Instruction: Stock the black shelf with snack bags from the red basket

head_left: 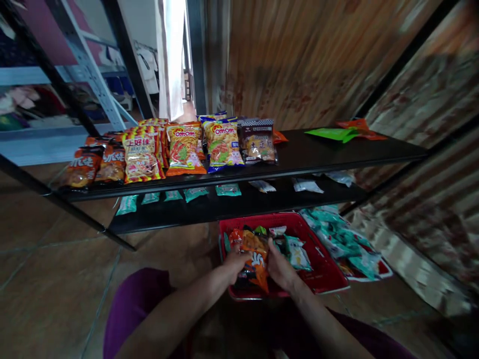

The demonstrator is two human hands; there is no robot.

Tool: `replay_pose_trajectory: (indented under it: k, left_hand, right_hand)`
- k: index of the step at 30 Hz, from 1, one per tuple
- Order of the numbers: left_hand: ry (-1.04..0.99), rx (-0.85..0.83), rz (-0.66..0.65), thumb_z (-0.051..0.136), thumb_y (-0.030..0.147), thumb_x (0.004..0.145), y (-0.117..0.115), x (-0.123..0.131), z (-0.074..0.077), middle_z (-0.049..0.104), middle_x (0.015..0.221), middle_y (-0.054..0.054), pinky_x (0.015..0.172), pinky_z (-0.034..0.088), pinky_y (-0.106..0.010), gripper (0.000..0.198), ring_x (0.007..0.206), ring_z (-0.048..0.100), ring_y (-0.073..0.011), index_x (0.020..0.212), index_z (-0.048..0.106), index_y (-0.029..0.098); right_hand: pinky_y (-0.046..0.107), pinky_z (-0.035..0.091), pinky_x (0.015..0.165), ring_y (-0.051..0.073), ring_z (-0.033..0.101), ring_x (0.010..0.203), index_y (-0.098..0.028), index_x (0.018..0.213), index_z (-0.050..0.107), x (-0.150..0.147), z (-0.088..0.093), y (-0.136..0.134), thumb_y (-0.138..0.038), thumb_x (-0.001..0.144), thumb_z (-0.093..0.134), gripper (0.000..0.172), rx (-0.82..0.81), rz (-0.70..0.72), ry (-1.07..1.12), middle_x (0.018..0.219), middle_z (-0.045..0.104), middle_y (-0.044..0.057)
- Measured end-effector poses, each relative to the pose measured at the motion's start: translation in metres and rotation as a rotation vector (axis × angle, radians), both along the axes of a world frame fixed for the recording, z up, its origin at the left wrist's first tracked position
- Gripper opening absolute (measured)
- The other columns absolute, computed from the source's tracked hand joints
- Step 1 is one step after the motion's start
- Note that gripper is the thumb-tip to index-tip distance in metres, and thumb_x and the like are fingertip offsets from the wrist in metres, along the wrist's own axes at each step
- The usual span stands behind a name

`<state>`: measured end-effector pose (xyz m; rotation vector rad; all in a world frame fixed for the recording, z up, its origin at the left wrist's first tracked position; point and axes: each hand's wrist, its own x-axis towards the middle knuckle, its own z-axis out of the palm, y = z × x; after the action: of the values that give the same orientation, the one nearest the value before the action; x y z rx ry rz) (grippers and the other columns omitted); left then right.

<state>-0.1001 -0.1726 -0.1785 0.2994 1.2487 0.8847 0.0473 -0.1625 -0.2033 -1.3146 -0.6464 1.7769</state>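
Between my two hands is an orange and black snack bag [255,249], held over the red basket [329,271]. My left hand [236,264] closes on the bag's left side, thumb on its front. On the right side my right hand [279,264] grips the same bag; some of its fingers are hidden behind it. More packets lie in the basket around my hands, among them a pale teal and white packet [298,253]. Other snack bags stand on the upper shelf [299,149], including a dark brown bag [258,141] and a blue and yellow bag [223,144].
Orange and black bags [84,164] stand at the shelf's left end. A flat green packet [333,133] lies towards its right. Small teal packets [195,193] line the lower shelf [168,214]. A second basket [385,269] heaped with teal packets is beside the red one. Black posts [108,234] frame the rack.
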Motion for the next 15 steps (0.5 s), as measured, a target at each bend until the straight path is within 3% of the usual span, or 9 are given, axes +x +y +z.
replay_pose_trajectory:
  k: [4,7,12,15]
  left_hand:
    - [-0.016,0.142,-0.124,0.076,0.027,0.068,-0.012,-0.016,0.020,0.071,0.100,-0.010,0.083,0.050,-0.032,0.056,0.087,0.067,-0.0210,0.120,0.056,0.017]
    - [-0.063,0.183,-0.173,0.077,0.035,0.067,-0.021,-0.040,0.031,0.069,0.106,-0.011,0.080,0.051,-0.034,0.059,0.089,0.067,-0.0223,0.119,0.055,0.017]
    - [0.005,0.286,-0.169,0.078,0.028,0.065,-0.026,-0.079,0.041,0.070,0.100,-0.010,0.078,0.049,-0.029,0.040,0.086,0.065,-0.0199,0.099,0.065,0.014]
    - [0.102,0.324,-0.162,0.074,0.023,0.069,-0.021,-0.093,0.043,0.072,0.094,-0.007,0.074,0.048,-0.027,0.030,0.080,0.064,-0.0174,0.097,0.066,0.015]
  right_hand:
    - [0.031,0.052,0.061,0.021,0.067,0.069,-0.023,0.089,0.065,-0.018,0.027,0.006,-0.034,0.061,0.079,0.033,0.052,-0.135,0.042,0.080,0.072,0.004]
    - [0.032,0.053,0.062,0.021,0.067,0.071,-0.023,0.090,0.065,-0.036,0.040,0.011,-0.033,0.061,0.079,0.034,0.134,-0.165,0.071,0.082,0.072,0.003]
    - [0.033,0.053,0.070,0.022,0.067,0.079,-0.023,0.088,0.064,-0.071,0.060,0.015,-0.034,0.061,0.079,0.032,0.198,-0.094,0.107,0.083,0.071,0.002]
    - [0.032,0.052,0.074,0.021,0.066,0.083,-0.020,0.083,0.065,-0.082,0.068,0.021,-0.034,0.064,0.077,0.027,0.201,-0.092,0.135,0.085,0.072,0.003]
